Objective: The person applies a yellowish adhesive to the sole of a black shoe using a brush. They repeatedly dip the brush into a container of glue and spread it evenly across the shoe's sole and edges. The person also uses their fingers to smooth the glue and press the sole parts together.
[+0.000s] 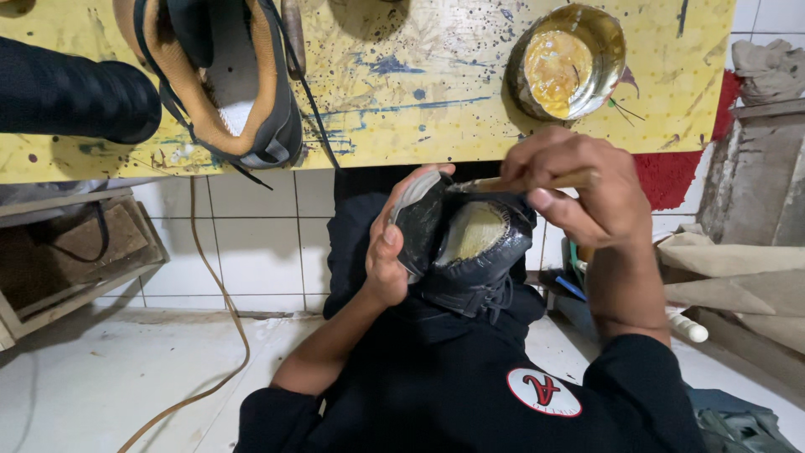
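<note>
1. A black-and-tan shoe [226,92] lies on the paint-spattered yellow table [402,92], touching its near edge, well apart from the hands.
2. The left hand [387,243] cups a black shoe upper [470,252] from its left side, fingers curled around the material, held over the lap just below the table edge.
3. The right hand [579,189], wrist bent, pinches a wooden-handled brush [524,182] whose tip meets the upper's yellowish inside.
4. A metal glue bowl [570,63] sits on the table above that hand; white tiled floor [126,377] lies open at left.
</note>
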